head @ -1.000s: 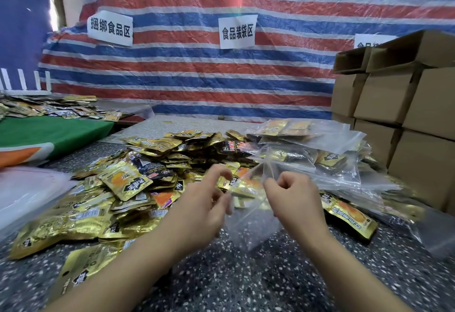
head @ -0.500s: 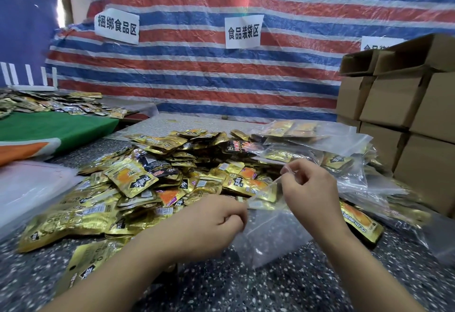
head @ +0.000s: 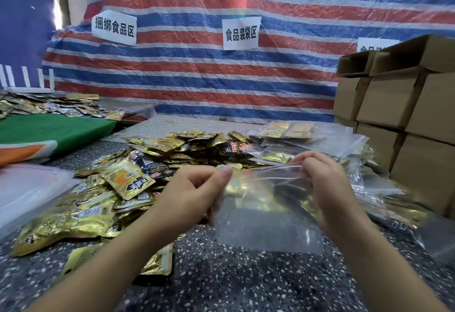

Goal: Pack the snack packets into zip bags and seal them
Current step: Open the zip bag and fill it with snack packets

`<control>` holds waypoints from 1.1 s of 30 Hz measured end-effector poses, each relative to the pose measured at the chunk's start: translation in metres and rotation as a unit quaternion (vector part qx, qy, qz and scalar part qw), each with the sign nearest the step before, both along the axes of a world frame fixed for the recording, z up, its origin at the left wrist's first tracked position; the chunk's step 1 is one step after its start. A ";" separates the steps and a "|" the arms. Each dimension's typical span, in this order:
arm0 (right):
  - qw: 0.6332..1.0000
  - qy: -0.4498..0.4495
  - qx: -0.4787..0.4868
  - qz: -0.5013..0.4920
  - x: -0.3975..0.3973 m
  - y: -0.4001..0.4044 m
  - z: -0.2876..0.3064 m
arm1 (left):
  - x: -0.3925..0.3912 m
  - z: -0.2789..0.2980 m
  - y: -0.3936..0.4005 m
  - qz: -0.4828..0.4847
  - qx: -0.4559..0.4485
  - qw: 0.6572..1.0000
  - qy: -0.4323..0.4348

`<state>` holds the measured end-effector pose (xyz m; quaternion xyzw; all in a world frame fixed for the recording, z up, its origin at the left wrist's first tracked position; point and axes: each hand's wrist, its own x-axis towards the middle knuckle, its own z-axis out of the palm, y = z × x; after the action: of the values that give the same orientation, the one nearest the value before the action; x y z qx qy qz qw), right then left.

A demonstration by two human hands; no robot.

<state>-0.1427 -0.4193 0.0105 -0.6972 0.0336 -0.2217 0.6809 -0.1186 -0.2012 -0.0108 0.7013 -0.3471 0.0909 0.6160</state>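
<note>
A clear zip bag point(head: 268, 215) hangs upright in front of me, just above the speckled table point(head: 246, 282). My left hand point(head: 192, 193) pinches its top left corner and my right hand point(head: 322, 183) pinches the top right corner, with the zip strip stretched between them. Gold shapes show through the bag; I cannot tell if they are inside it. A big heap of gold snack packets point(head: 128, 183) spreads over the table to the left and behind. Filled clear bags point(head: 310, 139) lie at the back right.
Stacked cardboard boxes point(head: 403, 114) stand at the right. A green cloth point(head: 54, 132) with more packets lies at the left, and a pile of clear plastic point(head: 27, 188) below it. A striped tarp point(head: 221, 65) with paper signs closes the back.
My hands have moved apart along the bag's top. The bag, crumpled between them before, is now pulled flat and held higher.
</note>
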 end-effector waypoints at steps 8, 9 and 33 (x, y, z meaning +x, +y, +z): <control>0.940 0.139 0.214 0.228 -0.015 0.009 0.010 | 0.002 0.013 0.012 -0.152 -0.196 0.917 0.314; 0.930 0.149 0.233 0.243 -0.015 0.008 0.009 | 0.002 0.013 0.012 -0.164 -0.209 0.912 0.312; 0.729 0.206 -0.644 0.103 0.167 0.009 -0.037 | 0.033 -0.020 0.013 0.060 0.276 0.959 0.004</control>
<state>0.0242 -0.4099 -0.0265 -0.9963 -0.0501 0.0304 0.0633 -0.0857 -0.1881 -0.0306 0.8639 -0.3137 0.0256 0.3933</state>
